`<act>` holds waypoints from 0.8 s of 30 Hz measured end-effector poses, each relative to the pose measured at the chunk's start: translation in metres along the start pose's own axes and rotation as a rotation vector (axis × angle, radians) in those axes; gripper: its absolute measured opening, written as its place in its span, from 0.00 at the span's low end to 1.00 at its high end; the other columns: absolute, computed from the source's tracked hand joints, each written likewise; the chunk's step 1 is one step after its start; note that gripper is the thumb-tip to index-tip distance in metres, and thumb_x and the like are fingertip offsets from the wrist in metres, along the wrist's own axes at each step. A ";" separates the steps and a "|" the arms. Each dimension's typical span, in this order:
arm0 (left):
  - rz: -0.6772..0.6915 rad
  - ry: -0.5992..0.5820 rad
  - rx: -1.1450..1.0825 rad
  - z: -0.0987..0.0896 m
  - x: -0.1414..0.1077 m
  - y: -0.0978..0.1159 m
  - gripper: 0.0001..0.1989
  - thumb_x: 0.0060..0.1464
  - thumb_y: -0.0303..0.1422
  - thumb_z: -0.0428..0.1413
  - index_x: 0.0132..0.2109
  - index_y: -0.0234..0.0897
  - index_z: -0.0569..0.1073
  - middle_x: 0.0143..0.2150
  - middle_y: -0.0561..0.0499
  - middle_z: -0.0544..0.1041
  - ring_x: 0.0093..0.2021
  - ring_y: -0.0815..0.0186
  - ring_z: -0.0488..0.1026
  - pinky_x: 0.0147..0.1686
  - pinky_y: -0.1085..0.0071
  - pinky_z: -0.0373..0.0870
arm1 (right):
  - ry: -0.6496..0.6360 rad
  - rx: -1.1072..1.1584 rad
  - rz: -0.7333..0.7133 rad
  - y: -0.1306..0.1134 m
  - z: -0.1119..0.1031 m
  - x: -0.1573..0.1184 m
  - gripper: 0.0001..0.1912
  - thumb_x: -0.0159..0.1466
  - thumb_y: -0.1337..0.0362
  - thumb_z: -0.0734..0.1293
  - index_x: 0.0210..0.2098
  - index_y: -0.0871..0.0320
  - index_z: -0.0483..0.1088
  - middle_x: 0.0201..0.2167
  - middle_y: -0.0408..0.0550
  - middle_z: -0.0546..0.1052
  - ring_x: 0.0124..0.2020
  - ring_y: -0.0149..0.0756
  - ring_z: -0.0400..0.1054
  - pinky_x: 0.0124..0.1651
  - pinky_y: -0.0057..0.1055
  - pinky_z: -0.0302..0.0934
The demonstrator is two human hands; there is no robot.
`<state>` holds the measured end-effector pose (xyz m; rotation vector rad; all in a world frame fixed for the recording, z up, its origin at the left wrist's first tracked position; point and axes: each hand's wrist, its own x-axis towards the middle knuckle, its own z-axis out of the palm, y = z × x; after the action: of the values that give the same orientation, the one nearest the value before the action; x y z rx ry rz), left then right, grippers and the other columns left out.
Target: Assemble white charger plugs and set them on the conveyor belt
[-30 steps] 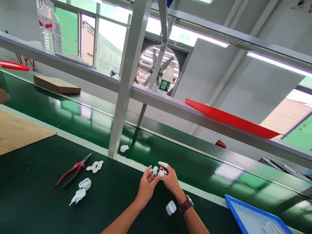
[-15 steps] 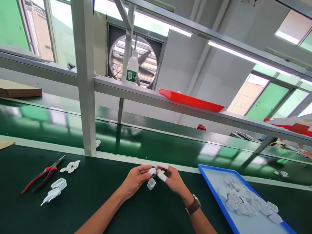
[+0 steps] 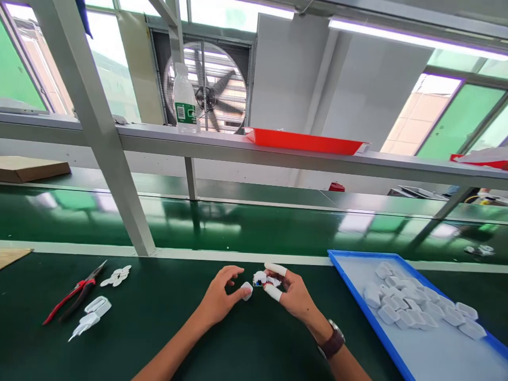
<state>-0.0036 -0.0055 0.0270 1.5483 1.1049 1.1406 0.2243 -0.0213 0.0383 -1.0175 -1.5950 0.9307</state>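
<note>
At the bench's middle, the left hand [image 3: 219, 297] pinches a white shell [image 3: 246, 290] while the right hand [image 3: 289, 292], finger-cotted, clamps a small white insert [image 3: 261, 278]; blue tray [image 3: 349, 290] at three o'clock, bare green mat [image 3: 166, 307] at nine.

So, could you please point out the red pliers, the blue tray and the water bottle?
red pliers [image 3: 75, 294]: head view, on the handles.
blue tray [image 3: 359, 303]: head view, on the left rim.
water bottle [image 3: 184, 100]: head view, on the body.

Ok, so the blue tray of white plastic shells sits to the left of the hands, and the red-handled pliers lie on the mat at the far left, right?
Not quite. The head view shows the blue tray of white plastic shells to the right of the hands, beyond the right hand. The red-handled pliers do lie at the far left of the mat.
</note>
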 end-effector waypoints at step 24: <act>-0.416 -0.252 -0.835 -0.001 -0.025 -0.009 0.22 0.56 0.42 0.68 0.52 0.31 0.80 0.36 0.43 0.77 0.34 0.65 0.72 0.34 0.72 0.69 | 0.103 -0.334 -0.620 0.000 0.019 -0.036 0.32 0.64 0.80 0.64 0.64 0.52 0.65 0.49 0.56 0.78 0.48 0.44 0.75 0.46 0.42 0.76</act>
<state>-0.0102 -0.0279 0.0140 0.7338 0.6053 0.9078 0.2121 -0.0566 0.0219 -0.6967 -1.8552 0.1931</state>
